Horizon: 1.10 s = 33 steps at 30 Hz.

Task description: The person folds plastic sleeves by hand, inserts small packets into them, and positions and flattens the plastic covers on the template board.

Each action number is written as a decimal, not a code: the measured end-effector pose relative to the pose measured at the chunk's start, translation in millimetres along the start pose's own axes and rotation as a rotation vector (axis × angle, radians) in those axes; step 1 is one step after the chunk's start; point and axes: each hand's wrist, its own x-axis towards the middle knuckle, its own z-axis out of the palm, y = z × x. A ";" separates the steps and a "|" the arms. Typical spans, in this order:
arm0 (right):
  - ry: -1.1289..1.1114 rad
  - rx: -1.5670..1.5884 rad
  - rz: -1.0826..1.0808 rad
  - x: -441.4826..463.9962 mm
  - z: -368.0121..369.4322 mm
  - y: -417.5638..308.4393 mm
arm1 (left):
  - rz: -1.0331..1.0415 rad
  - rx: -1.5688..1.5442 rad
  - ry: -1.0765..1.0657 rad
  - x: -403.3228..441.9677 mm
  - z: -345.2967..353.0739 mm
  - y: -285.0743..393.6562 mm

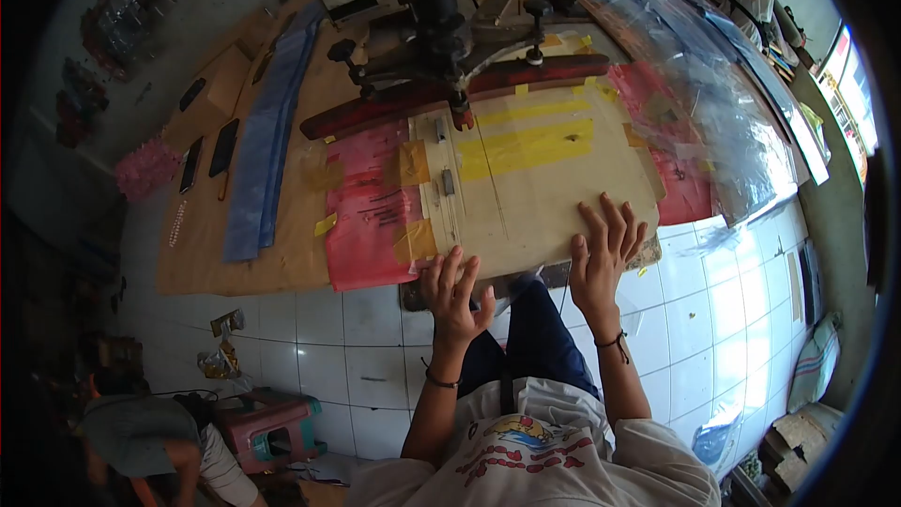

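My left hand rests at the near edge of a tan board, fingers spread and holding nothing. Further right, my right hand lies on the same board with its fingers apart. Yellow tape strips cross the board's far part, and a small grey metal piece sits near its left side. Red sheeting with orange tape adjoins the board on the left. Beyond the board stands a dark machine head with a long red bar, its tip above the board's far left part.
Blue folded plastic strips and a black phone-like object lie on the brown table cover at left. Clear plastic sheets pile up at right. Another person bends near a red stool at lower left.
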 end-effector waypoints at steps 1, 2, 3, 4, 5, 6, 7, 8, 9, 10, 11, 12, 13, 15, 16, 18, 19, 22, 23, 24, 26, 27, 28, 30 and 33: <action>0.000 0.002 -0.007 0.3 -0.1 0.9 | -0.019 -0.016 -0.010 1.4 -1.9 1.4; 0.001 0.007 -0.006 -0.4 -0.1 1.3 | -0.028 -0.031 -0.013 0.3 -3.6 2.5; 0.028 0.016 -0.015 -1.4 2.5 3.0 | -0.031 -0.047 -0.013 0.2 -2.9 1.6; 0.058 0.028 -0.019 -1.6 4.6 3.1 | -0.020 -0.049 0.011 0.3 0.1 -0.4; 0.084 0.039 -0.018 -2.5 7.1 3.6 | -0.009 -0.053 0.026 -1.7 3.3 -1.8; 0.120 0.051 -0.032 -4.5 10.6 6.3 | 0.000 -0.046 0.044 -3.4 6.5 -3.5; 0.154 0.062 -0.040 -7.1 16.1 9.7 | 0.013 -0.020 0.056 -4.8 9.1 -5.1; 0.185 0.071 -0.043 -5.8 22.4 12.5 | 0.034 0.001 0.067 -7.4 13.1 -8.3; 0.220 0.078 -0.057 -3.7 27.8 15.4 | 0.052 0.019 0.070 -8.4 15.2 -10.6; 0.249 0.081 -0.067 -4.7 32.2 18.4 | 0.063 0.037 0.068 -9.7 17.1 -13.0; 0.273 0.082 -0.076 -7.4 35.3 19.5 | 0.073 0.053 0.063 -11.6 18.2 -14.4; 0.301 0.088 -0.080 -6.6 37.1 18.9 | 0.080 0.069 0.058 -13.7 17.2 -15.5; 0.294 0.095 -0.066 -11.1 37.6 18.9 | 0.084 0.069 0.040 -17.2 14.4 -16.1; 0.316 0.110 -0.069 -9.0 41.4 22.5 | 0.107 0.067 0.050 -14.9 16.7 -19.1; 0.315 0.109 -0.067 -8.5 41.8 23.2 | 0.104 0.079 0.049 -15.3 16.8 -18.5; 0.298 0.113 -0.066 -9.8 39.1 22.2 | 0.090 0.071 0.051 -14.4 16.3 -15.3; 0.287 0.115 -0.068 -10.2 38.0 22.3 | 0.081 0.069 0.045 -13.8 16.5 -14.3; 0.280 0.126 -0.076 -10.3 38.6 24.0 | 0.062 0.045 0.096 -13.6 23.3 -12.7; 0.285 0.129 -0.076 -10.2 39.6 24.7 | 0.063 0.052 0.106 -13.6 24.1 -13.0; 0.288 0.131 -0.077 -10.2 40.9 25.5 | 0.064 0.055 0.106 -12.6 24.3 -13.2; 0.286 0.136 -0.078 -11.8 41.5 26.2 | 0.058 0.063 0.098 -12.4 23.1 -11.2; 0.281 0.138 -0.077 -11.1 40.7 25.9 | 0.069 0.075 0.087 -12.3 21.8 -10.7; 0.273 0.140 -0.075 -11.0 39.7 25.7 | 0.078 0.087 0.075 -11.4 20.7 -10.9; 0.267 0.143 -0.069 -10.8 38.3 24.8 | 0.082 0.096 0.057 -11.5 19.3 -10.7; 0.271 0.146 -0.070 -11.3 38.9 24.9 | 0.073 0.090 0.050 -12.1 19.7 -10.9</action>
